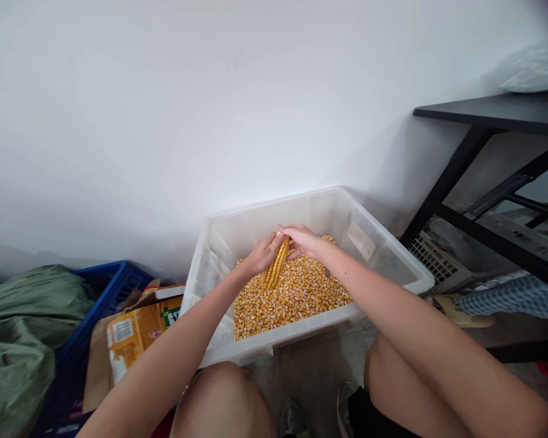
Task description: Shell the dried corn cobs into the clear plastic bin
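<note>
A yellow ear of dried corn is held tilted above a bed of loose kernels. My left hand wraps the cob from its left side, thumb along the upper part. At the cob's far end my right hand grips with thumb and fingertips, its other fingers curling beside the ear. Both hands are inside a white translucent plastic bin, which the kernels partly fill. The cob's far tip is mostly covered by my fingers.
A white wall rises behind the bin. To the left are an opened cardboard box and a blue crate with green cloth. A black-framed table stands right, near a beige slipper.
</note>
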{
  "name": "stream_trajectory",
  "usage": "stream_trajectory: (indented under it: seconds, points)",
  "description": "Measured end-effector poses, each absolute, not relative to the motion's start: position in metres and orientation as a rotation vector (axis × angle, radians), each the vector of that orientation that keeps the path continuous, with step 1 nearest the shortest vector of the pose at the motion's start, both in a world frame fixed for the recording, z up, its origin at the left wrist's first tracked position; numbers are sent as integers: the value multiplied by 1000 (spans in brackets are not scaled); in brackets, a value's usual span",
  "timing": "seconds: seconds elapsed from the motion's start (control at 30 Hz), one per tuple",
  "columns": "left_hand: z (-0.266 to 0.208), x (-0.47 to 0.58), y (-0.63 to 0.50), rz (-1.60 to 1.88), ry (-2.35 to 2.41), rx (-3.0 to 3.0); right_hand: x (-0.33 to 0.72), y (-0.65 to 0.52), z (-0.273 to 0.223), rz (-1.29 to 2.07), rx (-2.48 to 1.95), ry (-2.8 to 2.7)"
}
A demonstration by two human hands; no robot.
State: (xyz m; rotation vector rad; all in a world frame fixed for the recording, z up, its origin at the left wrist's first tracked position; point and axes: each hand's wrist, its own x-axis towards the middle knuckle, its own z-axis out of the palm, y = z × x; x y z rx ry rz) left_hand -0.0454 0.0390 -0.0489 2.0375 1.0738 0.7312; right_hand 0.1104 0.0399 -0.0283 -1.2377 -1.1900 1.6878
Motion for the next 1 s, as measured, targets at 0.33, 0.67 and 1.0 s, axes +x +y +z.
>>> stream_trajectory:
  seconds: [0.33, 0.67, 1.0]
  points:
    - [-49, -49, 42, 722, 995, 2006, 116, 43, -30, 1760, -1160, -1218]
    - [-43, -49, 38, 721, 1081, 1899, 119, 43, -27, 1758, -1182, -1234]
    - [-26, -45, 31, 648, 1136, 1791, 116, 45, -30, 1714, -1178, -1271]
